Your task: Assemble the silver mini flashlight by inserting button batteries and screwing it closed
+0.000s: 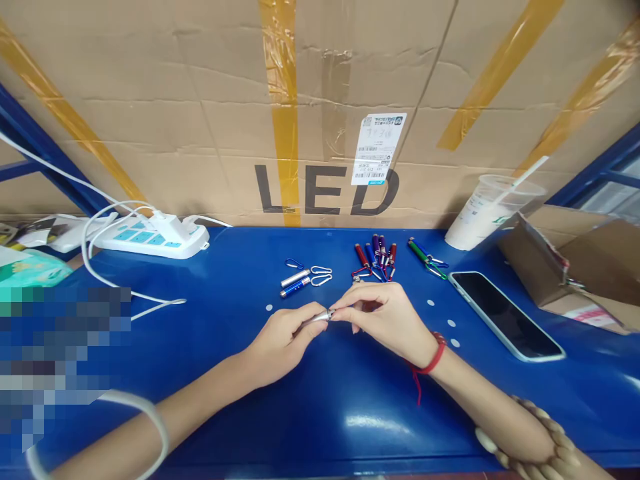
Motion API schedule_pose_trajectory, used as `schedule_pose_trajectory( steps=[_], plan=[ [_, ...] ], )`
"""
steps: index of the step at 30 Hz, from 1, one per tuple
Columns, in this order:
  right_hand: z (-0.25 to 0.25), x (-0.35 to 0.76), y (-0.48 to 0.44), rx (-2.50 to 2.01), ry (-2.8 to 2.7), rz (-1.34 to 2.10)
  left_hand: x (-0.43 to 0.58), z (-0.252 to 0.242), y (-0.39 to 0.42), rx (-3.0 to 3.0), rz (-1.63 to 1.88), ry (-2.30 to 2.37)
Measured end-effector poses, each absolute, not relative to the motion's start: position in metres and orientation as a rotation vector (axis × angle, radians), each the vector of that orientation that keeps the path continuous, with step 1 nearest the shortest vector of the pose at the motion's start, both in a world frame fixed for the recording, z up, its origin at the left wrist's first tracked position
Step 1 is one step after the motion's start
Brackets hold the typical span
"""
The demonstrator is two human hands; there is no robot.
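Observation:
My left hand [295,333] is closed around a small silver flashlight [320,317] above the blue table. At the flashlight's right end, the thumb and forefinger of my right hand [383,310] pinch together; what they grip there is mostly hidden by the fingertips. Just beyond my left hand lie a blue flashlight [295,288], a silver flashlight [295,278], two silver carabiners [321,275] and a blue carabiner [295,263]. Behind my right hand is a cluster of red, blue and purple flashlights [376,257] with clips. A green flashlight [419,252] with carabiners lies farther right.
A white power strip [150,237] with cables stands at the back left. To the right are a phone [505,317], a plastic cup [480,217] with a straw and an open cardboard box [575,267]. A large carton [225,120] walls off the table's [225,267] back edge.

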State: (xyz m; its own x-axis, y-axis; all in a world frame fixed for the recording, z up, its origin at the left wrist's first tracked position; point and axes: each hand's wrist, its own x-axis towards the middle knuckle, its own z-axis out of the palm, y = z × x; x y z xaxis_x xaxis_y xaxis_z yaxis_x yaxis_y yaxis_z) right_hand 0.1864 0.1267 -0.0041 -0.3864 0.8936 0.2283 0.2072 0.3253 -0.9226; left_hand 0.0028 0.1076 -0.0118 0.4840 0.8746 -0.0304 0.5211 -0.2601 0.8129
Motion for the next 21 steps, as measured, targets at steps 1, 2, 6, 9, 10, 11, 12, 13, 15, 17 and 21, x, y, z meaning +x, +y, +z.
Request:
schedule_pose_trajectory(
  steps=[1,2,6,9,10,11,12,13,15,17,21],
  plan=[
    [-0.002,0.187,0.127,-0.981,-1.825,1.086,0.003,-0.011,0.107,1.897,0.563,1.135],
    [-0.001,0.188,0.127,-0.987,-1.846,1.075,0.003,-0.009,0.107,1.873,0.564,1.115],
    [0.003,0.193,0.13,-1.079,-1.993,1.009,0.003,-0.003,0.107,1.871,0.512,1.094],
    [0.003,0.196,0.131,-1.05,-2.205,0.937,0.002,-0.002,0.106,1.872,0.472,1.094],
    [0.003,0.197,0.131,-1.008,-2.274,0.904,0.002,-0.003,0.105,1.87,0.466,1.092],
    [0.004,0.198,0.131,-0.961,-2.337,0.864,0.002,-0.004,0.105,1.874,0.462,1.092],
    [0.004,0.198,0.13,-0.918,-2.39,0.823,0.002,-0.005,0.104,1.885,0.455,1.094],
    [0.004,0.198,0.129,-0.881,-2.438,0.787,0.003,-0.006,0.104,1.902,0.448,1.098],
    [0.005,0.197,0.127,-0.847,-2.511,0.739,0.003,-0.008,0.103,1.957,0.435,1.109],
    [0.005,0.196,0.125,-0.87,-2.554,0.72,0.003,-0.01,0.102,2.038,0.427,1.131],
    [0.002,0.191,0.122,-0.918,-2.552,0.776,0.001,-0.012,0.1,2.193,0.402,1.195]
  ],
)
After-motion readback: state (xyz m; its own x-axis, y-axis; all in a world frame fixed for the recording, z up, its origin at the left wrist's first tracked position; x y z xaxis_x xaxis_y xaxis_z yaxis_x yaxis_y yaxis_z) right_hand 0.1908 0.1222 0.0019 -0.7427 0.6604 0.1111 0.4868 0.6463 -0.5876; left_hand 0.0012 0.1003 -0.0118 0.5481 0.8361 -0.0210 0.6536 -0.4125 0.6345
